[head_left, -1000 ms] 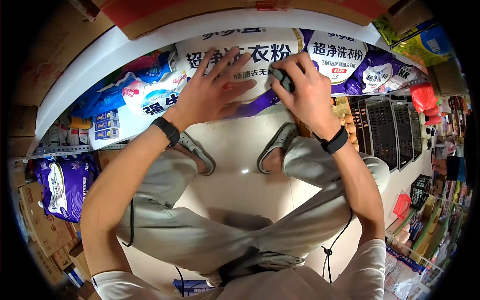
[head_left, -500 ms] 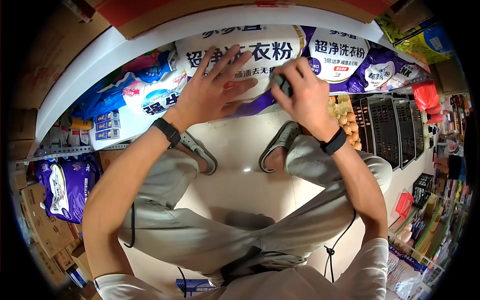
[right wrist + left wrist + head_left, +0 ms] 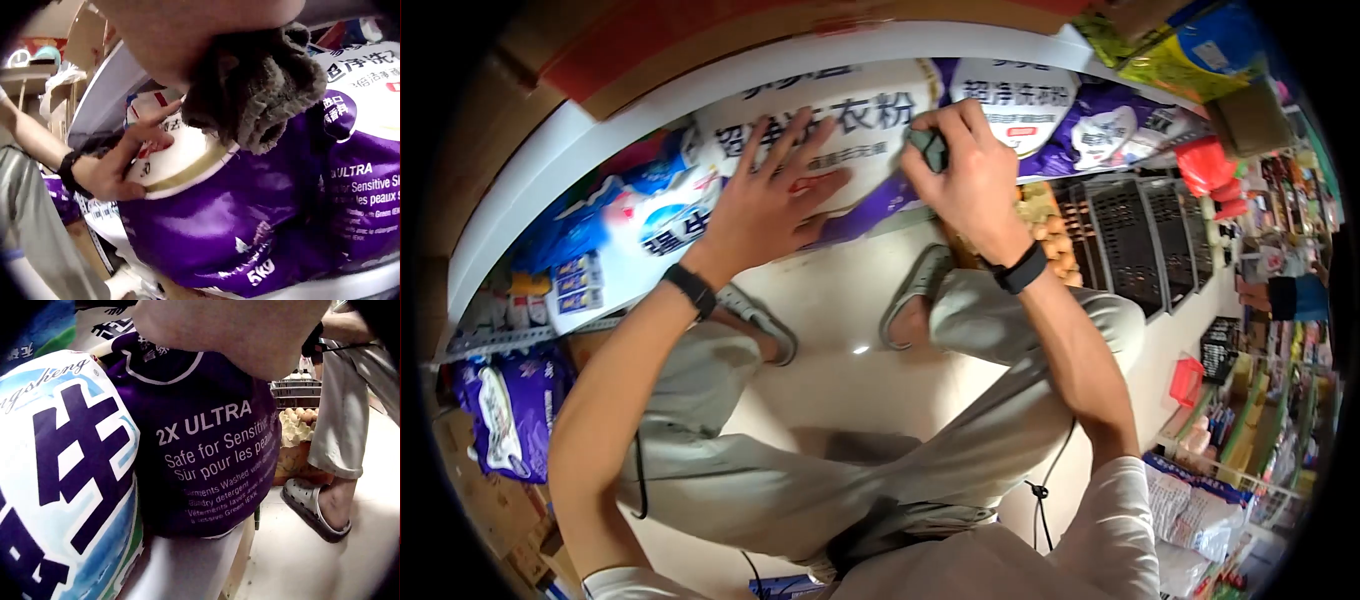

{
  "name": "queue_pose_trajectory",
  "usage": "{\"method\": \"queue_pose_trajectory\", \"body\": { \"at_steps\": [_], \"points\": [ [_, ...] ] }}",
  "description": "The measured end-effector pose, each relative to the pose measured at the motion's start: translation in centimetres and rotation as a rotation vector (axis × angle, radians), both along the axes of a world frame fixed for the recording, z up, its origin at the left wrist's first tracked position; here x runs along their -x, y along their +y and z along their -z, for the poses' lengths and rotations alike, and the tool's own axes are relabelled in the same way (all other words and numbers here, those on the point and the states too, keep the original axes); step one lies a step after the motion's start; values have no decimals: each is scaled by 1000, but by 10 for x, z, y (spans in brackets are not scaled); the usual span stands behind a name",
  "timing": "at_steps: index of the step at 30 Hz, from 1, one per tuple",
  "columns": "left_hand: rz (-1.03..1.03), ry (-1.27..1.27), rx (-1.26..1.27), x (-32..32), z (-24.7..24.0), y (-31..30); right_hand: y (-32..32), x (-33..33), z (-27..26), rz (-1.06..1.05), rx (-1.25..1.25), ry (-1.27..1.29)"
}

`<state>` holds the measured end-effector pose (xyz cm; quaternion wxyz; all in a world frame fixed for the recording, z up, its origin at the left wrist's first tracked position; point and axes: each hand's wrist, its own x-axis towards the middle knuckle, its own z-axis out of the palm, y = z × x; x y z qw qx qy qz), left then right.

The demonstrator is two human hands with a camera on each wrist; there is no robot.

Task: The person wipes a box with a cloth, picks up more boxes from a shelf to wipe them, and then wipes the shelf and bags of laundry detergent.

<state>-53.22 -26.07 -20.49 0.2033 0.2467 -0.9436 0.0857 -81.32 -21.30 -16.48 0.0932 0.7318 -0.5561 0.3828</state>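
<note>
A large white and purple detergent bag [image 3: 870, 205] lies on the shelf in the head view. My left hand [image 3: 765, 205] rests on its left part with fingers spread. A dark grey-green cloth [image 3: 931, 150] is pinched in my right hand [image 3: 970, 180], over the bag's right part. In the right wrist view the crumpled cloth [image 3: 265, 94] hangs at the purple bag [image 3: 206, 231], and my left hand [image 3: 115, 165] lies on the bag's white panel. The left wrist view has the bag's purple side [image 3: 206, 456] below the left hand.
A blue and white bag [image 3: 665, 215] stands to the left, a second white and purple bag [image 3: 1015, 105] to the right. Cardboard boxes [image 3: 660, 60] sit above the shelf's white edge [image 3: 750, 57]. Eggs [image 3: 1058, 250] and black crates [image 3: 1125, 245] are at the right, below the shelf.
The head view has shifted, so the shelf and bags appear further left. My right hand with the cloth has moved slightly up on the bag; my left hand stays spread on it.
</note>
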Motion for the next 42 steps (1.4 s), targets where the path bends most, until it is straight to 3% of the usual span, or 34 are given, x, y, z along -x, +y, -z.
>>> {"method": "queue_pose_trajectory", "body": {
  "at_steps": [7,10,16,20,26,29,35,36,38,41,42],
  "points": [
    [-24,74,7,11,5,12,7,-15,6,-163,-98,-16],
    [-21,70,27,11,5,10,14,-11,11,-161,-154,95],
    [-19,69,26,9,12,9,4,9,1,-31,-74,71],
    [-27,31,-15,8,10,10,7,3,0,-142,-103,9],
    [-25,21,1,10,8,10,32,-18,37,-403,-292,236],
    [-25,19,28,11,12,7,45,-8,52,-380,-467,303],
    [-43,-39,69,11,14,1,50,15,53,-340,-469,393],
    [-38,-50,69,10,16,4,47,14,50,-264,-623,369],
    [-109,-143,101,15,-9,21,53,16,19,-372,-500,267],
    [-105,-213,57,2,-54,48,62,12,-25,-369,-378,186],
    [-195,-264,-129,-5,-81,63,69,10,-43,-373,-352,145]
  ]
}}
